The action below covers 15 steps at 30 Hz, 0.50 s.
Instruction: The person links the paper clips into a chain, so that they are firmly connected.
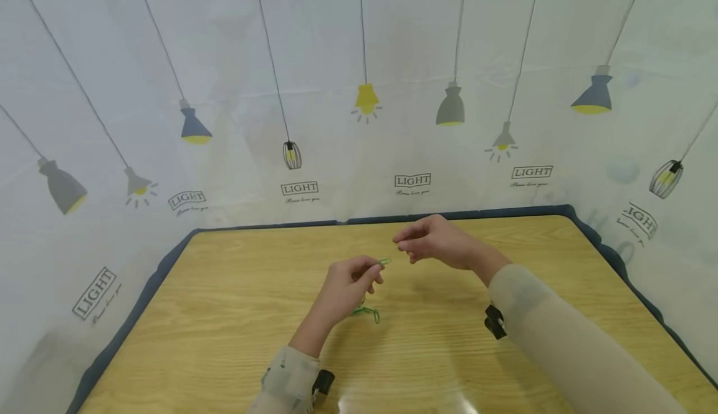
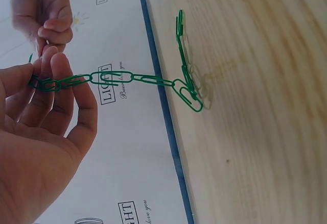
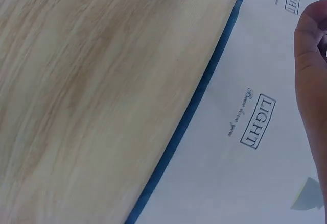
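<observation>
A chain of green paper clips (image 2: 112,77) hangs from my left hand (image 1: 349,286), whose thumb and fingers pinch it near its upper end. One green clip (image 1: 384,261) sticks out past the fingertips. In the left wrist view the chain's lower clips (image 2: 186,78) lie folded on the tabletop. Farther back and to the right, my right hand (image 1: 440,242) is raised above the table, apart from the left. Its fingers are loosely bent toward the thumb, and nothing shows between them. Only part of this hand (image 3: 310,55) appears at the right wrist view's edge.
The wooden table (image 1: 235,314) has a dark blue edge (image 1: 168,264) along its back and sides. Behind it hangs a white sheet (image 1: 325,40) printed with lamps and the word LIGHT. Black wrist devices (image 1: 322,384) sit at both sleeves.
</observation>
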Each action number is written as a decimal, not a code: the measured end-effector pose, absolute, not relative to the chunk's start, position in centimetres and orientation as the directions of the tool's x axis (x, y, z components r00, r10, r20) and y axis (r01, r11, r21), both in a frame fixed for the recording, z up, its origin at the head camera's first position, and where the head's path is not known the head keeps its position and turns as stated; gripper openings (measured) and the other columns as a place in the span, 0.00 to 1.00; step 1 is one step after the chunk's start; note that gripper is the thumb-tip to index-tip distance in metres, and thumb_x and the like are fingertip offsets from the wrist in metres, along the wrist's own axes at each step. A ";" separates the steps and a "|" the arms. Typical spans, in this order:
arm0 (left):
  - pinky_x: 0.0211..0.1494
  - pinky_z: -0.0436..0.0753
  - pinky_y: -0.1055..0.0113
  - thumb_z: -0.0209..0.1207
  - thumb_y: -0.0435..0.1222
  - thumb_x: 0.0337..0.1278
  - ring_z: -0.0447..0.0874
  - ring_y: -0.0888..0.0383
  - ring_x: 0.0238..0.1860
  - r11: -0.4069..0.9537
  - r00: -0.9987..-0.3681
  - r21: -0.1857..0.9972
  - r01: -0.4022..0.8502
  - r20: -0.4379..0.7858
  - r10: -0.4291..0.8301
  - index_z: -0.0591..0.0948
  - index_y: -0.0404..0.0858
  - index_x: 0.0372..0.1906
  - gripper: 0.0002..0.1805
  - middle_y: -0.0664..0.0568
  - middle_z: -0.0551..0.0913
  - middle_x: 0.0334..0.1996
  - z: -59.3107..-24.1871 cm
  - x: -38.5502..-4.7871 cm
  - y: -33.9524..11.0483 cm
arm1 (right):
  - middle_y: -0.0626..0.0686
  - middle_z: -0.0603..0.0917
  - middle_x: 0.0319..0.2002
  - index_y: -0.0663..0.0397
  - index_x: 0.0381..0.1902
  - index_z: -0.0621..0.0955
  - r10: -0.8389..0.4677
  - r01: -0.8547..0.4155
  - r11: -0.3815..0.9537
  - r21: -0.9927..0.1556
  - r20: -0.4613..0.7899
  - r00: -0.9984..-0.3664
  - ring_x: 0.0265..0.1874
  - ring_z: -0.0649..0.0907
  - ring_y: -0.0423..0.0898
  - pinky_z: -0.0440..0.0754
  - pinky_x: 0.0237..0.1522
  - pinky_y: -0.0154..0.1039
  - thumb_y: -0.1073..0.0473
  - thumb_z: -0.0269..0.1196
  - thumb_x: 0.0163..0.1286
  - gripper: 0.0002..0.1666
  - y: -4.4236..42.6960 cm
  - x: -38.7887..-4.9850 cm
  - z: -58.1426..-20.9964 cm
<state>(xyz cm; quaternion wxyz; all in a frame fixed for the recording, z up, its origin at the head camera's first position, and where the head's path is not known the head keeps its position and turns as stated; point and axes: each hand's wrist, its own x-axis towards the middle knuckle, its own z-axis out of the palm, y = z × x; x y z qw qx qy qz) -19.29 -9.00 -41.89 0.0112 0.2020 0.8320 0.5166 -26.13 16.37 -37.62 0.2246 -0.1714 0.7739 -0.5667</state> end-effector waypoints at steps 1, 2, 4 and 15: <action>0.38 0.86 0.69 0.56 0.42 0.83 0.85 0.59 0.32 0.386 -0.917 0.863 0.327 0.191 0.349 0.88 0.40 0.52 0.14 0.44 0.91 0.39 -41.9 -19.3 -9.0 | 0.55 0.86 0.48 0.62 0.59 0.85 -0.522 -0.022 0.297 -0.955 -0.143 -0.841 0.40 0.85 0.49 0.89 0.56 0.49 0.59 0.65 0.79 0.17 16.1 -26.0 -37.5; 0.37 0.86 0.69 0.56 0.42 0.83 0.85 0.59 0.32 0.387 -0.917 0.862 0.328 0.192 0.350 0.88 0.40 0.52 0.14 0.44 0.91 0.39 -41.8 -19.3 -9.0 | 0.54 0.86 0.45 0.62 0.58 0.85 -0.522 -0.035 0.299 -0.954 -0.133 -0.842 0.38 0.85 0.49 0.89 0.54 0.49 0.58 0.65 0.79 0.16 15.9 -25.9 -37.4; 0.37 0.86 0.69 0.56 0.43 0.83 0.85 0.58 0.32 0.387 -0.916 0.862 0.327 0.190 0.352 0.88 0.40 0.52 0.14 0.44 0.91 0.39 -41.8 -19.3 -9.0 | 0.52 0.85 0.41 0.61 0.54 0.86 -0.523 -0.058 0.298 -0.953 -0.112 -0.845 0.36 0.85 0.49 0.90 0.52 0.49 0.57 0.66 0.78 0.14 15.5 -25.7 -37.3; 0.37 0.86 0.68 0.55 0.43 0.83 0.86 0.58 0.33 0.387 -0.914 0.861 0.330 0.189 0.358 0.88 0.41 0.54 0.14 0.44 0.91 0.40 -42.0 -19.2 -9.0 | 0.52 0.89 0.47 0.57 0.59 0.87 -0.562 -0.160 0.328 -0.931 -0.056 -0.825 0.38 0.84 0.48 0.88 0.54 0.48 0.55 0.64 0.81 0.16 14.0 -25.1 -36.7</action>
